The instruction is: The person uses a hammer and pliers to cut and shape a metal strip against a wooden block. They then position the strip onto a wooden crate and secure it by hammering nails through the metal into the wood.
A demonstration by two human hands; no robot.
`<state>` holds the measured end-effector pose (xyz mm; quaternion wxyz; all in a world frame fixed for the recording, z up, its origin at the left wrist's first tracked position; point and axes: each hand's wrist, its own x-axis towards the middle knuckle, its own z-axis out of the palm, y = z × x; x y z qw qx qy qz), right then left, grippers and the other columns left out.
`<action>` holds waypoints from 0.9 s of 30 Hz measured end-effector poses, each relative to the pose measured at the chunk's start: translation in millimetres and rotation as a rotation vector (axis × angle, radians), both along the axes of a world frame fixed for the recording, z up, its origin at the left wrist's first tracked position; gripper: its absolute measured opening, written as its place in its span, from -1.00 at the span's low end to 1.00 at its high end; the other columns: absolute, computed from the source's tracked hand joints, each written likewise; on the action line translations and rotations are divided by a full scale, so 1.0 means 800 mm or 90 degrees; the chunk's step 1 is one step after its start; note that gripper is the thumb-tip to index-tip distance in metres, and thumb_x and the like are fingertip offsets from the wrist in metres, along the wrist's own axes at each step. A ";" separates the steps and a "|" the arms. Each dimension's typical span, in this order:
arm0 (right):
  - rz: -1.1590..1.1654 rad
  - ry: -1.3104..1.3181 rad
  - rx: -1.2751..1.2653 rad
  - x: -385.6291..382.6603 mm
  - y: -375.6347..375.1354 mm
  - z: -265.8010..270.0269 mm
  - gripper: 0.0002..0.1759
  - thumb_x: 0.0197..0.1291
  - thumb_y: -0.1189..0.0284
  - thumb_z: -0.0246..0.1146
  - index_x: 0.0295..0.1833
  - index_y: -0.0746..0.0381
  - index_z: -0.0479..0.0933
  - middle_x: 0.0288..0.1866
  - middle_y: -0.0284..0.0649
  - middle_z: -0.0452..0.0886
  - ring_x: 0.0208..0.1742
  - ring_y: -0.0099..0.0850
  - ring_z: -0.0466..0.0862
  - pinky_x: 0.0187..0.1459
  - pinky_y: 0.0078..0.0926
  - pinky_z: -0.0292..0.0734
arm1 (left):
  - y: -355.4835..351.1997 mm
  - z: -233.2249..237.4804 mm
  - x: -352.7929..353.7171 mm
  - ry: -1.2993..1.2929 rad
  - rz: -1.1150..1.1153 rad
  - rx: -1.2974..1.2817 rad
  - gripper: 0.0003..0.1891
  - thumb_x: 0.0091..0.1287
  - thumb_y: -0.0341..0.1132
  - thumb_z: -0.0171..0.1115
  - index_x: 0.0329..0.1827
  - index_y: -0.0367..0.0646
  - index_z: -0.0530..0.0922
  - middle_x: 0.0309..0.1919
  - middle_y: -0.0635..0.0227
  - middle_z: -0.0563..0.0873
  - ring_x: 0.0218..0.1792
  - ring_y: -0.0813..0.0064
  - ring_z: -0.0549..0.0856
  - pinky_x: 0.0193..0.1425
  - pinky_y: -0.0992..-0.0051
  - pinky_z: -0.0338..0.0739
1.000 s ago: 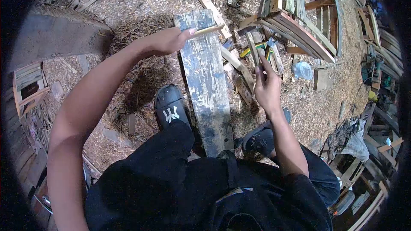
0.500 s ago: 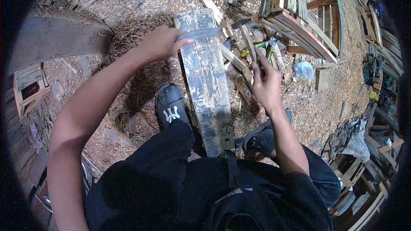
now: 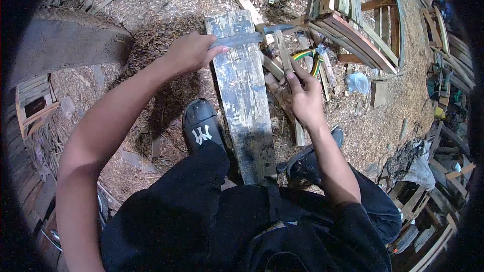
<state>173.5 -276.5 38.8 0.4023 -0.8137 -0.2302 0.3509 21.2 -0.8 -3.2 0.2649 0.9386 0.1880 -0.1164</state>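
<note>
Item in hand: a thin pale wooden slat (image 3: 283, 53). The right hand (image 3: 302, 95) is closed round its middle, fingers wrapped and thumb laid along the wood. The slat's upper length rises clear of the grip, which leaves that part free to be worked.

A long flat grey metal blade (image 3: 242, 39) meets the slat well above the grip, near its far tip. The left hand (image 3: 189, 50) is clenched fully on the blade's near end. The blade runs crosswise from that fist to the slat, so the edge stays away from the holding fingers.

Below both grips lies a weathered blue-grey painted plank (image 3: 247, 100), which runs lengthwise between the person's feet, probably as a work surface. A black shoe with a white emblem (image 3: 201, 126) sits beside it, under the left forearm. Beyond the right grip stand a slatted wooden crate frame (image 3: 353, 15) and a green-and-yellow handled tool (image 3: 307, 55), among the wood chips (image 3: 166, 0).

Not determinable:
- The blade's handle is covered by the left fist.
- It is unclear whether the edge bites the slat or merely touches it.
- The strip below the right hand may be the slat's lower end or loose scrap.
</note>
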 end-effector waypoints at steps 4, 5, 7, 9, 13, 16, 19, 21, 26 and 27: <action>-0.133 0.181 0.041 -0.017 0.008 0.015 -0.50 0.63 0.45 0.15 0.58 0.32 0.43 -0.20 -0.38 0.66 -0.40 -0.68 0.49 -0.40 -0.61 0.44 | -0.002 0.000 0.002 0.043 0.003 -0.025 -0.38 0.58 0.25 0.10 -0.19 -0.22 0.70 -0.45 -0.05 0.73 -0.35 -0.15 0.77 -0.19 -0.06 0.65; -0.121 0.204 0.004 -0.018 0.009 0.016 -0.49 0.64 0.46 0.13 0.60 0.31 0.40 -0.21 -0.40 0.64 -0.45 -0.69 0.46 -0.45 -0.62 0.39 | -0.002 0.001 0.002 0.069 0.000 -0.015 -0.35 0.58 0.30 0.05 -0.17 -0.19 0.71 -0.37 -0.02 0.75 -0.28 -0.11 0.79 -0.13 -0.08 0.67; -0.150 0.241 0.042 -0.018 0.006 0.011 -0.48 0.64 0.45 0.13 0.61 0.30 0.39 -0.23 -0.40 0.61 -0.49 -0.69 0.42 -0.48 -0.63 0.35 | -0.001 0.007 0.002 0.072 -0.005 -0.020 -0.35 0.58 0.30 0.05 -0.17 -0.19 0.71 -0.37 -0.02 0.76 -0.28 -0.11 0.79 -0.13 -0.07 0.68; -0.224 0.309 0.123 -0.018 0.007 0.009 -0.47 0.64 0.45 0.14 0.63 0.28 0.36 -0.26 -0.40 0.59 -0.55 -0.70 0.39 -0.54 -0.64 0.29 | -0.002 0.012 0.004 0.070 -0.011 -0.028 -0.35 0.58 0.31 0.05 -0.16 -0.18 0.72 -0.36 -0.02 0.76 -0.28 -0.11 0.79 -0.13 -0.06 0.69; -0.188 0.242 0.064 -0.002 -0.007 -0.027 -0.48 0.64 0.44 0.14 0.62 0.27 0.39 -0.26 -0.41 0.61 -0.52 -0.70 0.41 -0.51 -0.65 0.32 | -0.001 0.013 0.006 0.083 -0.016 0.028 -0.36 0.57 0.32 0.05 -0.12 -0.17 0.71 -0.38 0.00 0.76 -0.29 -0.09 0.81 -0.14 -0.05 0.70; -0.052 0.072 0.043 0.012 -0.013 -0.047 -0.50 0.64 0.43 0.16 0.60 0.25 0.43 -0.28 -0.43 0.61 -0.50 -0.71 0.41 -0.48 -0.68 0.33 | 0.004 0.008 0.003 0.044 -0.042 0.073 -0.36 0.56 0.32 0.05 -0.10 -0.15 0.71 -0.40 0.03 0.76 -0.31 -0.08 0.81 -0.16 -0.04 0.71; -0.033 0.038 0.031 0.018 -0.009 -0.035 -0.51 0.62 0.41 0.19 0.57 0.26 0.47 -0.28 -0.48 0.59 -0.43 -0.73 0.41 -0.40 -0.70 0.34 | 0.007 0.013 0.003 0.006 -0.054 0.070 -0.37 0.55 0.33 0.06 -0.09 -0.13 0.70 -0.41 0.05 0.76 -0.33 -0.07 0.81 -0.18 -0.05 0.71; -0.010 0.046 0.022 0.027 -0.010 -0.026 -0.50 0.62 0.41 0.20 0.57 0.27 0.47 -0.27 -0.48 0.60 -0.38 -0.72 0.44 -0.33 -0.68 0.39 | 0.008 0.013 0.004 -0.003 -0.049 0.042 -0.38 0.55 0.33 0.07 -0.09 -0.13 0.70 -0.42 0.07 0.76 -0.34 -0.06 0.81 -0.19 -0.05 0.71; 0.049 -0.029 0.047 0.039 -0.019 -0.024 -0.50 0.61 0.41 0.21 0.56 0.31 0.46 -0.13 -0.38 0.72 -0.16 -0.64 0.58 -0.07 -0.63 0.51 | 0.009 0.002 0.002 -0.048 -0.062 0.101 -0.48 0.53 0.26 0.16 -0.08 -0.07 0.66 -0.48 0.04 0.73 -0.40 -0.12 0.77 -0.28 -0.09 0.65; 0.065 -0.044 0.018 0.040 -0.018 -0.019 -0.51 0.61 0.43 0.20 0.55 0.32 0.47 -0.03 -0.31 0.75 -0.10 -0.61 0.61 0.00 -0.61 0.53 | 0.008 0.003 0.004 -0.049 -0.063 0.101 -0.48 0.53 0.26 0.16 -0.08 -0.07 0.66 -0.48 0.04 0.73 -0.40 -0.12 0.77 -0.28 -0.09 0.65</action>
